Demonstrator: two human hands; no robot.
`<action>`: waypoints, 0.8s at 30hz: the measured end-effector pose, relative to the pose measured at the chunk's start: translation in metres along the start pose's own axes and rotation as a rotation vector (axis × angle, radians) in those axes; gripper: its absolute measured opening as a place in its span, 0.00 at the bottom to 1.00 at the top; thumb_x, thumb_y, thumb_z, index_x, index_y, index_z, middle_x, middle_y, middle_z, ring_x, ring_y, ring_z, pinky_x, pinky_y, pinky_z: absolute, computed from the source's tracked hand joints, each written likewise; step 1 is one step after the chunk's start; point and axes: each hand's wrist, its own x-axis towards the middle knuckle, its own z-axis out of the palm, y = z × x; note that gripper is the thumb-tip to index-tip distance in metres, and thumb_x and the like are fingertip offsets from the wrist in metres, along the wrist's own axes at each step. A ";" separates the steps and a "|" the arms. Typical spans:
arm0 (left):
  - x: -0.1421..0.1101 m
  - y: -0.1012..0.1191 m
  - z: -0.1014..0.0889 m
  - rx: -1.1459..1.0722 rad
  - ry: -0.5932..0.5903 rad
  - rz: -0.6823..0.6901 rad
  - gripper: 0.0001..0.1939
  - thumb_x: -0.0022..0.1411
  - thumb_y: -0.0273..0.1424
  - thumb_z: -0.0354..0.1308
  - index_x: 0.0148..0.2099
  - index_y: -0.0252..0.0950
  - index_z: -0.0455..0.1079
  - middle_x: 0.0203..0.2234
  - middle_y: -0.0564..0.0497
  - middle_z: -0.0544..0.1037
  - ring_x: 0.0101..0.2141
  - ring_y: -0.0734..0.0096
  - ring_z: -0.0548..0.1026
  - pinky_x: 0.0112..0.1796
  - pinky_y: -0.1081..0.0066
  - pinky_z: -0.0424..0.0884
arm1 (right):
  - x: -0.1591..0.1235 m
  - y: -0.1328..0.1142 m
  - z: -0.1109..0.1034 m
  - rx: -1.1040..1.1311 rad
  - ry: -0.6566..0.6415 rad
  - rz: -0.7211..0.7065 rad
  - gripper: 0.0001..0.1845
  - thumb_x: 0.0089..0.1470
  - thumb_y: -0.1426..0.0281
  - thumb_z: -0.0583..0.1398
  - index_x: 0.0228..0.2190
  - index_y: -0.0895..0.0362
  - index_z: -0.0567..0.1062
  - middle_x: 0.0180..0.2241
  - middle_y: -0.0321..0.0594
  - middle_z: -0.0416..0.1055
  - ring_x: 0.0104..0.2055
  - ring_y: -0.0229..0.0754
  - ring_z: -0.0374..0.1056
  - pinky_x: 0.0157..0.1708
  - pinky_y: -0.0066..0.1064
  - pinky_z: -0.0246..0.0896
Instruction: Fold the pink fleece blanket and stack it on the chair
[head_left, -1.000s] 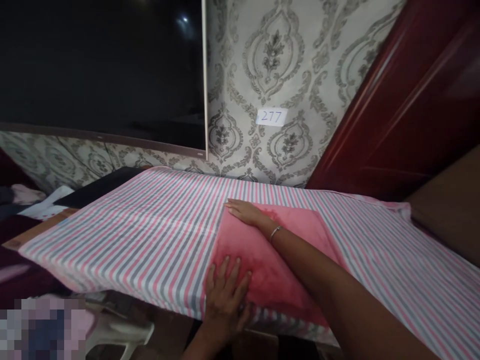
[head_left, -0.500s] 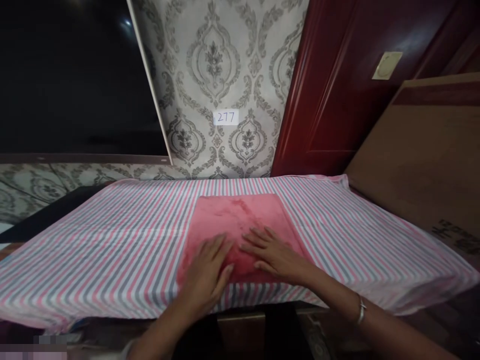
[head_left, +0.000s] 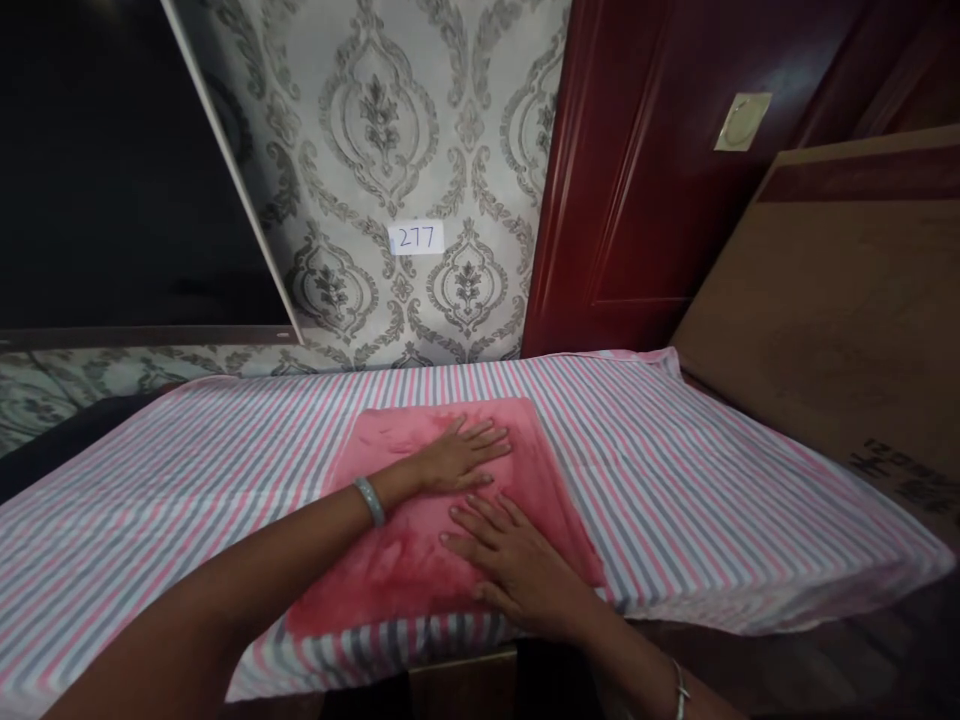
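A pink fuzzy cloth (head_left: 390,560) lies flat on a table covered by a pink, grey and white striped sheet (head_left: 675,480). My left hand (head_left: 457,458) reaches across to the cloth's far part and rests flat on it, fingers stretched out, a pale bangle on the wrist. My right hand (head_left: 510,560) lies flat on the near right part of the cloth, fingers spread, a thin bracelet on its wrist. Neither hand holds anything.
Behind the table is patterned grey wallpaper with a small label reading 277 (head_left: 415,238). A dark screen (head_left: 112,180) fills the upper left. A dark red door (head_left: 675,150) stands at the right, with a brown cardboard panel (head_left: 847,320) leaning beside the table.
My left hand has slid from the cloth's near edge to its far part. My right hand stays near the front. The view has shifted a little to the right.
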 end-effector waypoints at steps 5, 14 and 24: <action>0.032 -0.031 -0.002 -0.004 0.029 -0.342 0.34 0.70 0.55 0.43 0.72 0.52 0.51 0.71 0.49 0.54 0.69 0.48 0.54 0.65 0.43 0.50 | -0.001 -0.002 -0.003 0.068 0.002 0.013 0.32 0.68 0.49 0.51 0.69 0.39 0.52 0.72 0.31 0.44 0.74 0.46 0.32 0.71 0.53 0.25; 0.036 -0.040 0.016 0.023 0.098 -0.380 0.34 0.71 0.54 0.41 0.72 0.46 0.53 0.69 0.47 0.60 0.66 0.50 0.60 0.64 0.48 0.56 | 0.000 0.000 -0.002 0.087 0.042 0.012 0.33 0.67 0.52 0.56 0.68 0.39 0.54 0.71 0.32 0.45 0.74 0.49 0.34 0.71 0.55 0.29; 0.043 -0.021 -0.009 0.129 -0.026 -0.468 0.34 0.72 0.48 0.43 0.74 0.43 0.47 0.71 0.42 0.51 0.68 0.40 0.54 0.64 0.38 0.48 | -0.004 -0.007 -0.018 -0.011 0.108 0.027 0.32 0.66 0.50 0.56 0.67 0.45 0.59 0.70 0.38 0.50 0.73 0.47 0.37 0.71 0.51 0.33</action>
